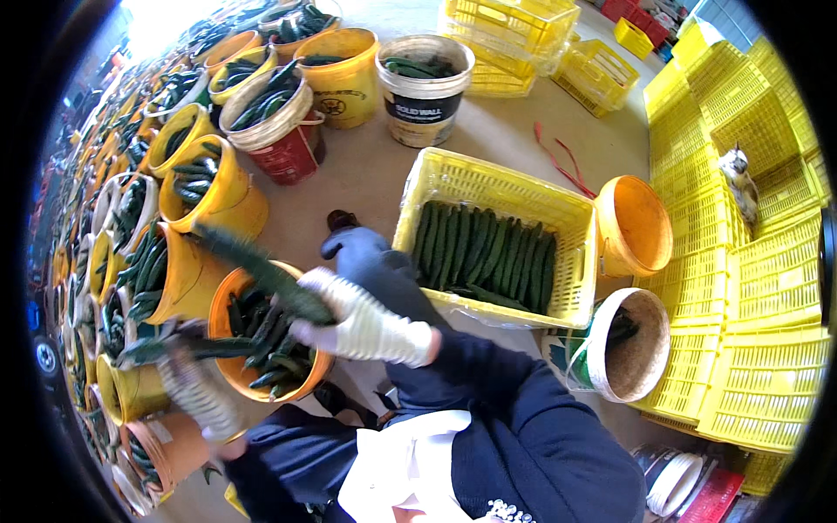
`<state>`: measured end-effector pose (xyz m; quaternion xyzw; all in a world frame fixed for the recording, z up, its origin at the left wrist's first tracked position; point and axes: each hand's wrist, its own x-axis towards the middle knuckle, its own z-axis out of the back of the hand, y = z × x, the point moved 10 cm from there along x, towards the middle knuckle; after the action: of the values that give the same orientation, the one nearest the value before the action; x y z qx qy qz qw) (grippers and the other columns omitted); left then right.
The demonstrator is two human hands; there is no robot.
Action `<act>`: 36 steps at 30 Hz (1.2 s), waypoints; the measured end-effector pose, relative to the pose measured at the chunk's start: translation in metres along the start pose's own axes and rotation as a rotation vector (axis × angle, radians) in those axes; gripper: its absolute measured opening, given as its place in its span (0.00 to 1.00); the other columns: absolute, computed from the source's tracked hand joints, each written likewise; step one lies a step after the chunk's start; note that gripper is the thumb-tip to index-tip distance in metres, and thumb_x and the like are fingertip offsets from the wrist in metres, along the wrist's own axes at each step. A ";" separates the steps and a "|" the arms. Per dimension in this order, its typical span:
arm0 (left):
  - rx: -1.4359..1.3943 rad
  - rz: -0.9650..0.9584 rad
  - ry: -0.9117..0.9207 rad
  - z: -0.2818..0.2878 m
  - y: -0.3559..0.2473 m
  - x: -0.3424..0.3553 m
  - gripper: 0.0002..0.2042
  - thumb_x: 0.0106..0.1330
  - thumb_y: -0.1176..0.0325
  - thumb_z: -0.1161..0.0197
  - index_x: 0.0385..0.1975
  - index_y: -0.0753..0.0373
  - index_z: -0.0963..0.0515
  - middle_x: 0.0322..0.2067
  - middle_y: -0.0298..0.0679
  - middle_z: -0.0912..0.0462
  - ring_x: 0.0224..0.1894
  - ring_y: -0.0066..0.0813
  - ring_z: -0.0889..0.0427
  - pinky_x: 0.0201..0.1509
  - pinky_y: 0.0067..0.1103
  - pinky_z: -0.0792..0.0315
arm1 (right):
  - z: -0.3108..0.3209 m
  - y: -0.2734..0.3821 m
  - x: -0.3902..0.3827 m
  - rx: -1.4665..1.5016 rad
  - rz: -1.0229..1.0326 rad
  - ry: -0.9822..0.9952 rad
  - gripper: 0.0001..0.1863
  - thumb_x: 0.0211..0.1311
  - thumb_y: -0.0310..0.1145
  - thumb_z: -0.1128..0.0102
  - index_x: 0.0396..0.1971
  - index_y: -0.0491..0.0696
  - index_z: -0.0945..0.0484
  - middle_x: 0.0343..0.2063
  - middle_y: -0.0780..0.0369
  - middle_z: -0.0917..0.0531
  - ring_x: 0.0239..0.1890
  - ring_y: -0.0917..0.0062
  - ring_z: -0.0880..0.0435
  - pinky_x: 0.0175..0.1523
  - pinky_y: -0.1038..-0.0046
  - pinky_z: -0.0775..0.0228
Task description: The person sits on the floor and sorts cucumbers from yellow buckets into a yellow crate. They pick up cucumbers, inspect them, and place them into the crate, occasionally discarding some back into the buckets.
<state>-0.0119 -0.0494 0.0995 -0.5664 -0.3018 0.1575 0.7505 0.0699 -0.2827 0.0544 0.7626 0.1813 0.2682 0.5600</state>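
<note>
1. Right glove [370, 324] and left glove [202, 397]: ribbed, matt knitted cloth.
2. Cucumber [266, 272] at the right glove: firm vegetable skin with a dull sheen, its finer texture blurred.
3. Packed cucumbers [488, 248]: ridged, rough-looking skin, faintly glossy.
4. Yellow packing crate [510, 185]: moulded plastic, slotted, semi-gloss, with shiny clear film along its edges.
5. Empty orange bucket [643, 228]: smooth plastic, smudged inside.
6. Tipped white bucket [643, 353]: plastic, dulled by rough grime.
7. Dark jacket [545, 427]: soft, matt cloth.
8. Floor [349, 179]: smooth, concrete-like, mostly matt.
</note>
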 end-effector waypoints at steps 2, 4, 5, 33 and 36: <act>0.257 -0.041 -0.170 0.095 0.021 0.021 0.17 0.71 0.65 0.52 0.54 0.69 0.31 0.44 0.46 0.21 0.49 0.31 0.24 0.57 0.25 0.32 | 0.075 0.035 -0.015 -0.237 0.047 -0.133 0.17 0.55 0.31 0.39 0.44 0.43 0.28 0.34 0.61 0.25 0.38 0.76 0.27 0.46 0.72 0.32; 0.610 -0.148 -0.136 0.184 0.034 0.023 0.18 0.70 0.67 0.51 0.56 0.69 0.33 0.51 0.47 0.25 0.52 0.33 0.25 0.58 0.25 0.33 | 0.156 0.029 -0.031 -0.389 -0.060 -0.176 0.18 0.54 0.32 0.38 0.43 0.42 0.28 0.34 0.60 0.25 0.38 0.75 0.26 0.46 0.72 0.32; 0.756 -0.256 0.034 0.217 0.059 0.020 0.19 0.69 0.68 0.48 0.57 0.70 0.34 0.53 0.46 0.27 0.51 0.34 0.25 0.56 0.24 0.32 | 0.198 0.016 -0.049 -0.469 -0.179 -0.177 0.18 0.53 0.33 0.37 0.43 0.41 0.28 0.35 0.60 0.24 0.38 0.74 0.26 0.46 0.71 0.32; 0.749 0.386 0.857 -0.015 0.209 0.018 0.38 0.52 0.50 0.35 0.58 0.72 0.37 0.56 0.56 0.32 0.59 0.47 0.33 0.64 0.29 0.40 | 0.287 -0.265 -0.151 -0.895 -0.748 0.049 0.17 0.55 0.33 0.42 0.46 0.44 0.24 0.42 0.51 0.19 0.47 0.59 0.21 0.53 0.67 0.32; 1.048 0.135 0.891 -0.045 0.217 -0.003 0.40 0.49 0.52 0.33 0.61 0.66 0.41 0.55 0.53 0.33 0.58 0.48 0.34 0.62 0.31 0.39 | 0.285 -0.216 -0.139 -0.737 -0.632 -0.057 0.16 0.58 0.28 0.44 0.47 0.43 0.25 0.41 0.56 0.19 0.44 0.70 0.21 0.52 0.73 0.31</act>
<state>0.0370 -0.0177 -0.1147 -0.1571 0.1874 0.0813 0.9662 0.1393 -0.5125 -0.2447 0.4283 0.2816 0.1104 0.8515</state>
